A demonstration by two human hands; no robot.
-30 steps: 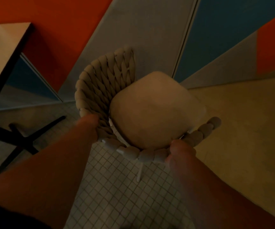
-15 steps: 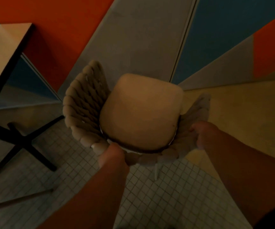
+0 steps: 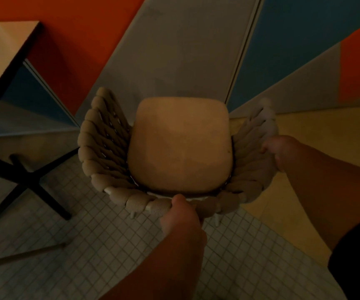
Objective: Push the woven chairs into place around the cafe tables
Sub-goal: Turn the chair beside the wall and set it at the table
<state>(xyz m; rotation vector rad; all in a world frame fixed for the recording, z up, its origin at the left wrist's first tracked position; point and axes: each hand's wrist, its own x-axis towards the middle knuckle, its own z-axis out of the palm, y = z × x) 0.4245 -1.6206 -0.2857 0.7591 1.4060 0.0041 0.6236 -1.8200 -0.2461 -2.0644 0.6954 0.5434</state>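
A woven chair (image 3: 101, 144) with a thick beige rope back and a tan seat cushion (image 3: 179, 146) stands right below me, its back towards me. My left hand (image 3: 181, 215) grips the rim of the backrest at its middle. My right hand (image 3: 280, 150) grips the right wing of the woven back. A light wooden cafe table (image 3: 4, 53) with a black edge stands at the left, on a black cross base (image 3: 30, 180). The chair sits to the right of the table, apart from it.
A wall of orange, grey and blue panels (image 3: 174, 50) rises just beyond the chair. The floor is white small tile (image 3: 88, 245) under me and yellow (image 3: 326, 135) at the right. A thin pale leg of some other piece (image 3: 23, 254) lies low at the left.
The chair has turned clockwise so its back faces me squarely. My left hand slid from the left wing to the middle of the back rim; my right hand moved up to the right wing.
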